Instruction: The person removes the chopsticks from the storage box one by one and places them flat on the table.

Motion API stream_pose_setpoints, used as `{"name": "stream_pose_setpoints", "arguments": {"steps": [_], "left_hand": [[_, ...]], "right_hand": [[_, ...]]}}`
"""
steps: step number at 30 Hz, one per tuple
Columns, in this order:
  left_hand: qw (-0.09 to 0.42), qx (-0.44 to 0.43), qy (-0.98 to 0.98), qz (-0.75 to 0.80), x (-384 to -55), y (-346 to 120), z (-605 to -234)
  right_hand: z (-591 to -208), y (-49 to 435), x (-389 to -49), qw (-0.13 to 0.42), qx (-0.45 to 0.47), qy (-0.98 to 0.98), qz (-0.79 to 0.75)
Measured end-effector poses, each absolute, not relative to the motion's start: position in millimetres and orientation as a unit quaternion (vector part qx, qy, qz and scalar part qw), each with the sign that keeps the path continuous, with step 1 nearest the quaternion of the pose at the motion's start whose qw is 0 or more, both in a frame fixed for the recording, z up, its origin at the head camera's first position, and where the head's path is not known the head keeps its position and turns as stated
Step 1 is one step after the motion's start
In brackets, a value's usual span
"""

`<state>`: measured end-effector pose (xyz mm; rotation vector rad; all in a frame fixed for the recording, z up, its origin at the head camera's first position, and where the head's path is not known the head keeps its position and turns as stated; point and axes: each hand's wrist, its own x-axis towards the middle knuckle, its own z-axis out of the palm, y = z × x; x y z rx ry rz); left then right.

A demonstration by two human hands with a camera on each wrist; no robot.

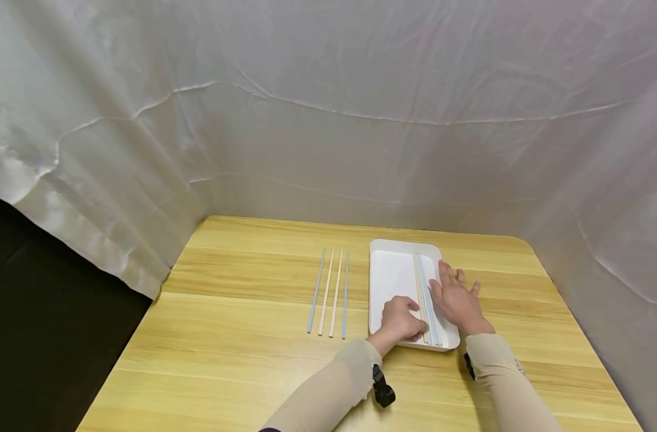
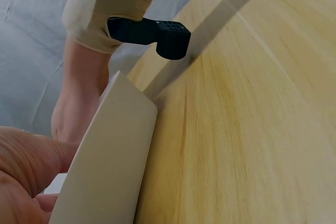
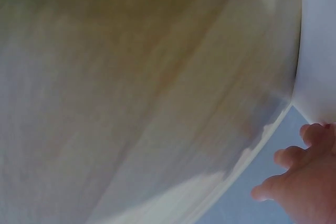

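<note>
Inside a white tray [image 1: 392, 276], several chopsticks [image 1: 421, 282] lie side by side along the right part, an orange-yellow one leftmost and pale blue ones beside it. My left hand [image 1: 401, 318] reaches over the tray's near side, fingers bent, fingertips right at the near part of these chopsticks; I cannot tell whether they pinch one. In the left wrist view, the tray's outer wall [image 2: 107, 161] partly hides that hand [image 2: 23, 174]. My right hand [image 1: 458, 300] lies at the tray's right rim with its fingers spread, thumb toward the chopsticks.
Left of the tray, two blue and two cream chopsticks [image 1: 335, 294] lie in a spaced row on the wooden table [image 1: 225, 354]. A pale curtain [image 1: 328, 156] hangs behind the table and along its sides. Each wrist carries a black camera mount [image 1: 382, 389].
</note>
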<state>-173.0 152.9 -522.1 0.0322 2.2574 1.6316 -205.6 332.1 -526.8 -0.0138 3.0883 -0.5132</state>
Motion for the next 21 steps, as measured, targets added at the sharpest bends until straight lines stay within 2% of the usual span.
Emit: {"name": "stream_pose_setpoints", "arguments": {"steps": [21], "left_hand": [[0.142, 0.039, 0.834, 0.532, -173.6, 144.1, -522.6]], "right_hand": [[-528.7, 332.6, -206.2, 0.010, -0.004, 0.986, -0.164]]}}
